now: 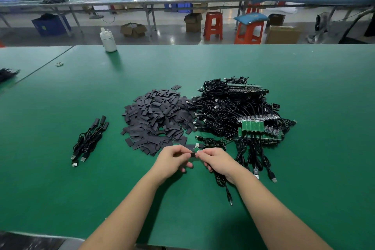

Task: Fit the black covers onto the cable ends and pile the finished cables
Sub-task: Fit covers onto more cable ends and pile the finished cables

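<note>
1. While your left hand pinches a flat black cover between thumb and fingertips, your right hand grips the cable, its fingers curled round the end; a small green board shows just above the cover.
2. The cover and cable end meet between your hands, just above the green mat, near its front edge.
3. The rest of that thin, glossy cable loops down from your right palm and lies on the mat, ending in a plug.
4. Just behind your hands lies the cover heap: matte, dark, flat rectangular sleeves, loosely scattered.
5. To its right, touching it, sits the tangled cable pile, with rows of green circuit boards at its near side.
6. Well to the left lies the finished bundle: a few coiled cables, black-covered ends pointing away, metal plugs toward you.
7. A white plastic bottle stands at the far edge.
</note>
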`<action>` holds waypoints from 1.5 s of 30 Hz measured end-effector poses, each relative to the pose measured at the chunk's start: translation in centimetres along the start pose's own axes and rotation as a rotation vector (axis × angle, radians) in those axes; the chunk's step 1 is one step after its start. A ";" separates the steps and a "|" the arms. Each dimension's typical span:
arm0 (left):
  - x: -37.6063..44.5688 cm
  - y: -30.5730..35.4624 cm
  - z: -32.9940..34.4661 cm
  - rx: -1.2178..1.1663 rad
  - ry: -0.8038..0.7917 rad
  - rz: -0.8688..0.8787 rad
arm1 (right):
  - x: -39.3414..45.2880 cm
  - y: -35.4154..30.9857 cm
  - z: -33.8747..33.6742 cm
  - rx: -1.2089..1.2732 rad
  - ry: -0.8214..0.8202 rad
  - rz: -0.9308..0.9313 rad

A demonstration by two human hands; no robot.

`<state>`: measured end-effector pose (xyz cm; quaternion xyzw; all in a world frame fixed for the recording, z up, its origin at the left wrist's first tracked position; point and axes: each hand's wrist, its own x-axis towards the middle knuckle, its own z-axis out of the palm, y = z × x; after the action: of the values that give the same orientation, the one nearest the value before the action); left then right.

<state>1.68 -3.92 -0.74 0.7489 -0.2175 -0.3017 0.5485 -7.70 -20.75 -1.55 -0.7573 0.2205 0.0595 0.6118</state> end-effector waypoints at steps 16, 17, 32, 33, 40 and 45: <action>-0.7 -0.2 -0.1 0.433 -0.015 0.237 | -0.2 -0.3 -0.2 -0.056 -0.018 -0.020; -0.8 -0.2 -0.1 0.443 -0.011 0.237 | -0.3 -0.4 -0.2 -0.063 -0.022 -0.020; -0.4 -0.6 -2.2 0.433 0.090 0.272 | -0.5 0.2 -0.8 -0.049 -0.093 -0.074; -0.4 -0.6 -2.3 0.436 0.092 0.276 | -0.5 0.2 -0.8 -0.057 -0.097 -0.078; -0.3 -0.8 -2.1 0.434 0.098 0.307 | -0.4 0.0 -1.3 -0.017 -0.169 -0.061; -0.2 -0.8 -2.1 0.425 0.110 0.309 | -0.3 -0.1 -1.5 -0.015 -0.193 -0.040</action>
<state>2.97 -2.10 -1.05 0.8202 -0.3578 -0.1209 0.4296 -8.25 -22.05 -1.00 -0.7569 0.1449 0.1214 0.6256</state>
